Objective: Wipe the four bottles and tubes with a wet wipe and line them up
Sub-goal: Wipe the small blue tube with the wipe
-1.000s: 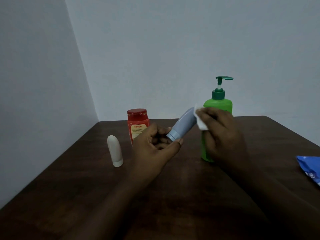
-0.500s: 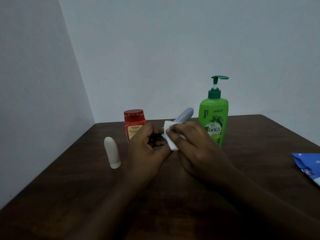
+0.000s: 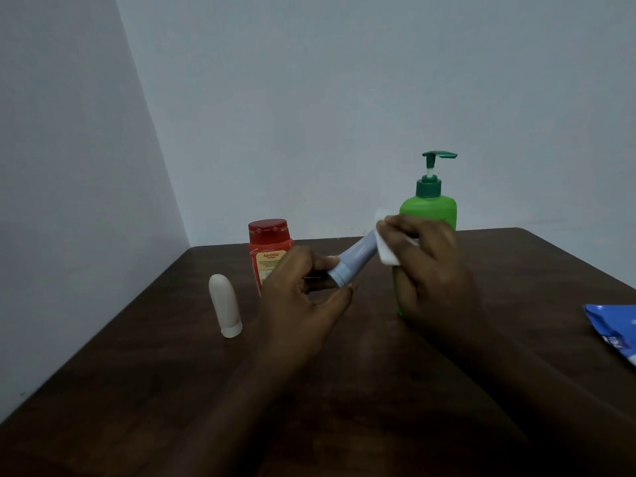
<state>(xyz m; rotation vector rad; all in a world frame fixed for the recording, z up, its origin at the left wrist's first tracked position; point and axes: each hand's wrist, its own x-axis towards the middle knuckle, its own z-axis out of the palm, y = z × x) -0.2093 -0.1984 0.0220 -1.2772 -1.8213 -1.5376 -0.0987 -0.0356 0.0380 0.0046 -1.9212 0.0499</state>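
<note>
My left hand (image 3: pixel 303 294) grips the cap end of a grey-blue tube (image 3: pixel 356 258), held tilted up to the right above the table. My right hand (image 3: pixel 430 266) pinches a folded white wet wipe (image 3: pixel 387 251) around the tube's upper end. A green pump bottle (image 3: pixel 430 208) stands upright behind my right hand, its lower part hidden. Behind my left hand is an upright red bottle (image 3: pixel 268 247), partly covered by it. A small white tube (image 3: pixel 224 304) stands on its cap at the left.
The dark wooden table (image 3: pixel 137 373) sits in a corner between two pale walls. A blue wet-wipe pack (image 3: pixel 614 330) lies at the table's right edge, cut off by the frame.
My right hand slid the wipe down the tube toward the cap and then back up to its far end, covering the green bottle's label again.
</note>
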